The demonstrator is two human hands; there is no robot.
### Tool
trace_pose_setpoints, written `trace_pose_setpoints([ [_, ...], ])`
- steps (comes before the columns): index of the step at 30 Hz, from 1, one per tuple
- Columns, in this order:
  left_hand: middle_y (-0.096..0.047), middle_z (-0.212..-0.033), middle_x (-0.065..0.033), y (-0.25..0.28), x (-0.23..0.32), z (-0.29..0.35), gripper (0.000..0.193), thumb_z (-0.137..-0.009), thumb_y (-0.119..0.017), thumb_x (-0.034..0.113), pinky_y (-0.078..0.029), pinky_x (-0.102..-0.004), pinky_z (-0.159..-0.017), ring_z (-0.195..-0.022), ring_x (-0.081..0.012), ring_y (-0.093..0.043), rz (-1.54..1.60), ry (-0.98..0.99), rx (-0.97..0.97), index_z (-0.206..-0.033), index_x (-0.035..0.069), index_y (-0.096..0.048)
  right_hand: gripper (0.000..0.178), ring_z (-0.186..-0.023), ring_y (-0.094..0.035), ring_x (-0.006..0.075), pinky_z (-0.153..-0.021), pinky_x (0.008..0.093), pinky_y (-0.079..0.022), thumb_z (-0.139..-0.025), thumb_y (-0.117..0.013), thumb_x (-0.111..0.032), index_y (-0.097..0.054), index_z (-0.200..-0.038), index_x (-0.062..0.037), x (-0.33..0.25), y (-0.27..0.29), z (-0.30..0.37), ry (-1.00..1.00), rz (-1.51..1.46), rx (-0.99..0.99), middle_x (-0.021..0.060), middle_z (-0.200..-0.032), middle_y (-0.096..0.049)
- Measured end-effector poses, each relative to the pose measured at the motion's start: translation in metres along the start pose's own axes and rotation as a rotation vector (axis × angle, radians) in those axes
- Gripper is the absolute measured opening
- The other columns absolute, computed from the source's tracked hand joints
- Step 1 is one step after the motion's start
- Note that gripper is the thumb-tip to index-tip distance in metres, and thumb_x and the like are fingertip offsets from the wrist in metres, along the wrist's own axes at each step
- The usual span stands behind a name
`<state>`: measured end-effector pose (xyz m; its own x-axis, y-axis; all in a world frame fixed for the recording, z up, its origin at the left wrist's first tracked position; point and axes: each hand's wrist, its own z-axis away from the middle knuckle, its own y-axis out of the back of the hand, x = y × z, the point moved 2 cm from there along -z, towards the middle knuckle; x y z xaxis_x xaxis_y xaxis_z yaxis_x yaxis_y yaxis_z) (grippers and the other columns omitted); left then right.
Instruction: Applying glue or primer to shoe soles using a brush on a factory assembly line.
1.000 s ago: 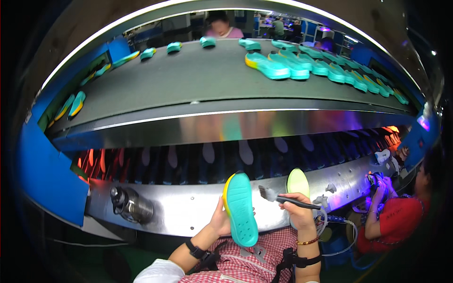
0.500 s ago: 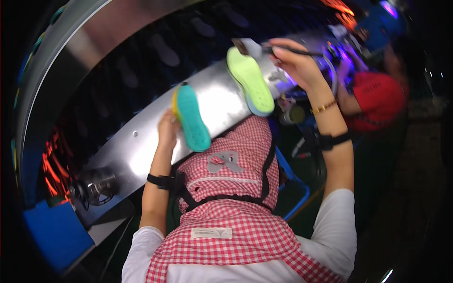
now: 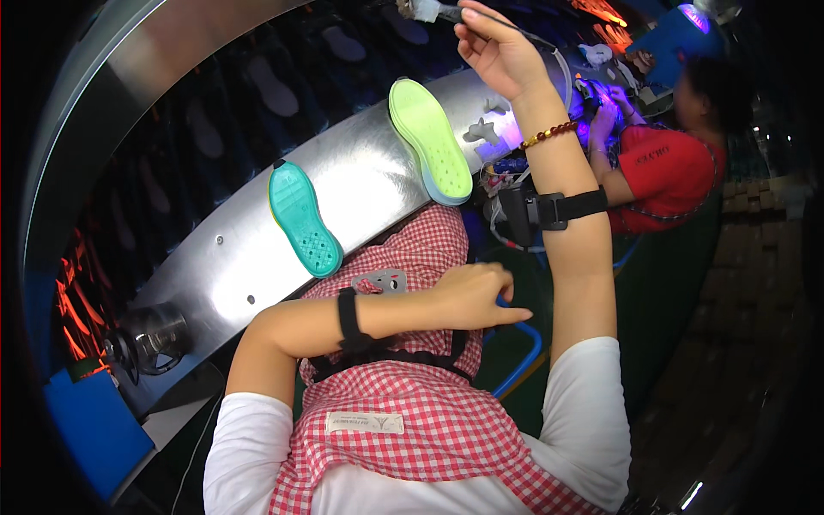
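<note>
High at the top edge, my right hand (image 3: 502, 51) pinches a brush (image 3: 433, 10) by its dark handle, with the other fingers partly uncurled. The brush head points left, over the dark conveyor and away from both soles. My left hand (image 3: 476, 296) crosses in front of my apron, thumb apart from bent fingers, nothing visible in it. Its fingertips are partly hidden. On the shiny metal ledge (image 3: 360, 176) lie a teal shoe sole (image 3: 305, 219) and, farther right, a lime-green shoe sole (image 3: 433, 142). Neither hand touches them.
Beyond the ledge runs a dark conveyor (image 3: 236, 120) carrying several soles. A grey blob-like piece (image 3: 483, 131) lies right of the green sole. A co-worker in a red shirt (image 3: 674, 176) sits at right under violet light. A blue metal frame (image 3: 519, 365) stands below my left hand.
My left hand has let go of the teal sole, now flat on the ledge, and swung right across my apron. My right hand has lifted the brush up and away from the green sole.
</note>
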<state>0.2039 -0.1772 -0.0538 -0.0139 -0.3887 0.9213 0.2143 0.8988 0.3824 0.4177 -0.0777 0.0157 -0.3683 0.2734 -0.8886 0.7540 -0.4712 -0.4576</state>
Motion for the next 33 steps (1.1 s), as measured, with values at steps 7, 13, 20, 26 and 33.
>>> trace_pose_setpoints([
  [7,-0.055,-0.085,-0.011,-0.022,-0.034,0.0,0.036,-0.064,-0.067,0.038,-0.033,-0.0423,-0.089,-0.085,-0.0261,-0.052,-0.539,-0.334,0.229,-0.078,0.006,-0.057,0.021,-0.071,-0.059,0.0125,-0.061,0.0238,-0.047,-0.08,-0.059,-0.007,-0.057,-0.101,-0.0056,-0.031,-0.006,-0.008,0.074,-0.065,0.014,0.0028,-0.083,-0.062],
  [13,-0.06,-0.074,-0.0045,0.024,-0.042,0.02,0.023,-0.086,-0.051,0.026,-0.043,-0.0297,-0.078,-0.075,-0.0147,-0.057,0.477,-0.158,-0.28,-0.077,0.006,-0.06,0.02,-0.071,-0.059,0.0122,-0.061,0.0238,-0.046,-0.08,-0.058,-0.008,-0.057,-0.101,-0.0072,-0.041,0.004,0.003,0.028,0.067,0.047,0.0013,-0.082,-0.062],
  [20,-0.057,-0.087,-0.0108,0.028,-0.081,0.01,0.02,-0.09,-0.044,0.014,-0.035,-0.0526,-0.096,-0.092,-0.0245,-0.056,1.741,0.02,-0.373,-0.083,-0.001,-0.054,0.02,-0.072,-0.059,0.0113,-0.061,0.0228,-0.046,-0.08,-0.059,-0.009,-0.058,-0.1,-0.0073,-0.054,-0.003,0.0,0.036,0.091,-0.008,0.001,-0.084,-0.062],
  [26,-0.059,-0.081,-0.0056,-0.022,-0.07,-0.017,0.021,-0.093,-0.039,0.02,-0.045,-0.0308,-0.078,-0.081,-0.0171,-0.058,1.216,0.117,-0.261,-0.093,0.003,-0.051,0.022,-0.073,-0.059,0.0101,-0.062,0.0216,-0.045,-0.079,-0.061,-0.009,-0.058,-0.101,-0.0078,-0.069,-0.043,-0.008,0.075,0.199,-0.093,0.0003,-0.085,-0.063],
  [33,-0.058,-0.074,-0.0157,-0.045,-0.019,-0.06,0.017,-0.09,-0.04,0.019,-0.047,-0.0381,-0.06,-0.068,-0.0313,-0.059,-0.15,-0.154,0.036,-0.092,0.005,-0.05,0.021,-0.074,-0.061,0.011,-0.063,0.0206,-0.046,-0.078,-0.062,-0.009,-0.059,-0.098,-0.0074,-0.078,-0.094,-0.018,0.144,0.212,-0.238,0.0018,-0.086,-0.064],
])
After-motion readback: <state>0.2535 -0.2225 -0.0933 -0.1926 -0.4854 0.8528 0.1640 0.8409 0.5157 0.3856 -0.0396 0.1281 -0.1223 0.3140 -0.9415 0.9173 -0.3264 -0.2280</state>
